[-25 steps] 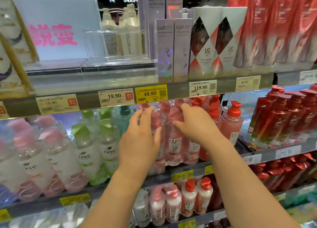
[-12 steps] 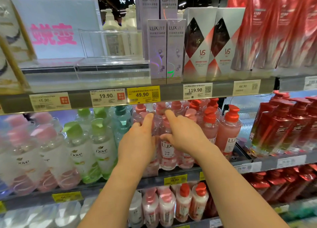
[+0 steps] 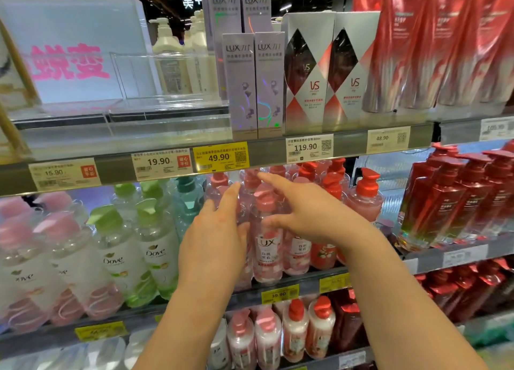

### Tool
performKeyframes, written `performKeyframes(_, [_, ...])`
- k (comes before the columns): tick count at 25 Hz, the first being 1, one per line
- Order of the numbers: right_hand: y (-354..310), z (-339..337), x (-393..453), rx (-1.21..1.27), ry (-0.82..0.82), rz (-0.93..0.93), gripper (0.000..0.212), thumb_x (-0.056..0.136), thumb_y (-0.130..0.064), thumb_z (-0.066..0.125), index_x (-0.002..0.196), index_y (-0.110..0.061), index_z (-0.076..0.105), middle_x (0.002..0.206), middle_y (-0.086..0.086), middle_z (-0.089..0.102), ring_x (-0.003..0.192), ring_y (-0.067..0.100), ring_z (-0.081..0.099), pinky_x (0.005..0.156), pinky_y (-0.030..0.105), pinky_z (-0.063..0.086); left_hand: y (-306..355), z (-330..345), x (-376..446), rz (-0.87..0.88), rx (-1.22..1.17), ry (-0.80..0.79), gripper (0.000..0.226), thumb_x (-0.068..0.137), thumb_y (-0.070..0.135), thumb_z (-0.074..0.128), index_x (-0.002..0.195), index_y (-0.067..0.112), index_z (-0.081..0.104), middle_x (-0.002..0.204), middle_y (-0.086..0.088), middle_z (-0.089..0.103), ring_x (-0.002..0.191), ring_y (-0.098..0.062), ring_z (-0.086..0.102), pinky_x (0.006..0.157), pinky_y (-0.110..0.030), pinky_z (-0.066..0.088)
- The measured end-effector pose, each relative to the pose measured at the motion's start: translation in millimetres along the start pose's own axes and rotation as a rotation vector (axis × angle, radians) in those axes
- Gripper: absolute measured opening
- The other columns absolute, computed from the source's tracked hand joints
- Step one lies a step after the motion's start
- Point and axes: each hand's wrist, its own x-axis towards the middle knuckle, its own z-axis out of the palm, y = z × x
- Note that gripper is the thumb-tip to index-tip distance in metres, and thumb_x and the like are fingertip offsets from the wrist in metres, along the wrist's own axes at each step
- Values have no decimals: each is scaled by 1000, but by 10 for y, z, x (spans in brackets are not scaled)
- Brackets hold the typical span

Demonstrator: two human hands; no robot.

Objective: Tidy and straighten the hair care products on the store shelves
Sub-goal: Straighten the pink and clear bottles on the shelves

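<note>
Both bare forearms reach up from the near edge. The left hand (image 3: 212, 240) lies flat, fingers loosely spread, against the left flank of a pink bottle (image 3: 267, 247); the right hand (image 3: 303, 212), fingers splayed, touches its right shoulder. The bottle, clear glossy plastic, stands upright on the middle shelf (image 3: 303, 282), pump cap up, label facing out. Farther up stand matte lilac cartons (image 3: 254, 85).

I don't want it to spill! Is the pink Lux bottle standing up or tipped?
Standing up. The Lux bottle stands on the shelf, pump on top, label level.
</note>
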Motion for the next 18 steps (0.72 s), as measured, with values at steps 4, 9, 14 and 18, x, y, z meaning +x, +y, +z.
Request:
performKeyframes(4, [275, -262, -174, 248, 434, 17, 28, 87, -29, 77, 113, -36, 73, 94, -20, 73, 68, -13, 62, 73, 23, 57, 191, -131, -56, 104, -60, 211, 48, 84, 32, 69, 129, 24, 52, 124, -7, 56, 78, -30, 65, 58, -41, 56])
performKeyframes(9, [494, -235, -146, 36, 267, 157, 51, 90, -37, 71, 138, -31, 54, 117, -7, 70, 92, 10, 62, 88, 36, 55, 528, 151, -22, 260, -129, 10, 25, 90, 34, 62, 114, 28, 61, 115, 12, 59, 94, -15, 62, 73, -37, 55])
performKeyframes(14, [571, -135, -84, -36, 186, 67, 45, 96, -41, 61, 138, -30, 49, 122, -2, 71, 112, 22, 65, 92, 45, 54, 678, 411, 81, 207, -168, 15, 18, 89, 30, 63, 106, 29, 56, 100, 10, 63, 86, -17, 62, 61, -33, 48])
performKeyframes(18, [761, -349, -191, 145, 426, 42, 36, 93, -30, 68, 129, -34, 65, 119, -11, 73, 106, 5, 65, 95, 33, 53, 758, 563, 125, 190, -149, 1, 24, 89, 36, 64, 92, 29, 41, 79, 10, 56, 69, -19, 57, 54, -32, 45])
